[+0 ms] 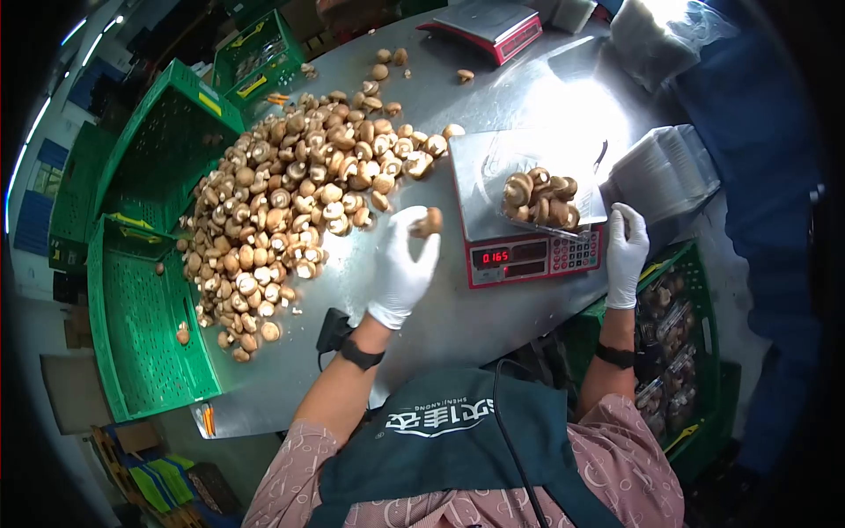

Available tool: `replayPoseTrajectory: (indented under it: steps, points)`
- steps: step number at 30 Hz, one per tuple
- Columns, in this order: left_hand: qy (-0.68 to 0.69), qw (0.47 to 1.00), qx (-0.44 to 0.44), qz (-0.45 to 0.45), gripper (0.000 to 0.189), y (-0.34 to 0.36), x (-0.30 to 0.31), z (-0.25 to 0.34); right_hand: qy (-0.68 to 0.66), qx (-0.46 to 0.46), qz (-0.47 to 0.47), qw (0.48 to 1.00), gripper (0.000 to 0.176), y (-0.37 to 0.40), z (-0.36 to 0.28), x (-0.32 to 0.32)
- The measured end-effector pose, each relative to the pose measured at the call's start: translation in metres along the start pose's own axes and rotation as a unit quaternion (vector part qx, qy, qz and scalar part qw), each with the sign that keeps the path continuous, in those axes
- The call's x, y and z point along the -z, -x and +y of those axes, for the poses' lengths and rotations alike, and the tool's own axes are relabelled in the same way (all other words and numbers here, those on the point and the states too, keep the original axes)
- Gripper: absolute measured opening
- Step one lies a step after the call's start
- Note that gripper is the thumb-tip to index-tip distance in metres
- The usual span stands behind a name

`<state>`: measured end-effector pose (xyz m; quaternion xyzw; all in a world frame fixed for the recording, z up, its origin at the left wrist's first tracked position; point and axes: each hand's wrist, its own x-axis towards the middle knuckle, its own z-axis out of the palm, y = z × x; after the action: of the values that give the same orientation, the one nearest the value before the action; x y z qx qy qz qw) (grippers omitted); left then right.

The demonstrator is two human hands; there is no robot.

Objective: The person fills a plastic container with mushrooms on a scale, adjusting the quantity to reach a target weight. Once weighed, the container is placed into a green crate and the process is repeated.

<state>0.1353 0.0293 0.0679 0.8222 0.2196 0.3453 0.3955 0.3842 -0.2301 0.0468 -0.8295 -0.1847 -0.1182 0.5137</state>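
My left hand (403,264), in a white glove, holds a brown mushroom (429,222) at its fingertips, just left of the red scale (528,255). A clear tray of mushrooms (541,201) sits on the scale's platform, and the display reads 0165. My gloved right hand (627,251) rests at the scale's right edge, touching the tray's near corner. A big pile of loose mushrooms (290,202) covers the metal table (440,317) to the left of my left hand.
Green crates (141,326) stand along the table's left side. A stack of empty clear trays (664,172) lies right of the scale. A second red scale (493,26) sits at the far edge. Packed mushroom trays fill a green crate (673,352) low on the right.
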Motion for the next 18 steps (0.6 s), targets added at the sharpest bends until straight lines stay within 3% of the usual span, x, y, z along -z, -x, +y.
replayPoseTrajectory:
  steps: [2, 3, 7, 8, 10, 11, 14, 16, 18]
  points:
    - [0.017, 0.999, -0.027, -0.016, 0.040, -0.016, -0.031, 0.006, 0.002, 0.033, -0.004, 0.999, 0.018, -0.001, 0.001, -0.006]
    - [-0.003, 0.996, -0.085, -0.020, 0.042, -0.028, -0.045, 0.007, 0.003, 0.029, -0.012, 1.000, 0.017, -0.003, 0.000, -0.008]
    - [-0.038, 0.986, -0.149, -0.061, 0.043, -0.066, -0.093, 0.028, -0.030, 0.006, -0.041, 0.999, 0.016, -0.013, -0.001, -0.018]
    - [-0.072, 0.983, -0.138, -0.101, 0.043, -0.071, -0.104, 0.028, -0.037, 0.007, -0.048, 0.998, 0.016, -0.017, 0.003, -0.021]
    - [-0.042, 0.967, -0.213, -0.129, 0.046, -0.086, -0.123, 0.026, -0.054, 0.010, -0.045, 0.998, 0.016, -0.023, 0.003, -0.027]
    - [-0.017, 0.961, -0.178, -0.211, 0.053, -0.090, -0.126, 0.024, -0.070, 0.015, -0.044, 0.997, 0.016, -0.027, 0.005, -0.030]
    - [-0.039, 0.948, -0.261, -0.180, 0.059, -0.091, -0.130, 0.023, -0.064, 0.015, -0.074, 0.995, 0.018, -0.036, 0.016, -0.035]
    - [-0.007, 0.956, -0.211, -0.206, 0.059, -0.088, -0.123, 0.018, -0.065, 0.006, -0.077, 0.995, 0.020, -0.041, 0.012, -0.035]
    - [0.134, 0.979, -0.100, -0.116, 0.051, -0.085, -0.119, 0.011, -0.081, -0.029, -0.071, 0.994, 0.021, -0.046, 0.006, -0.034]
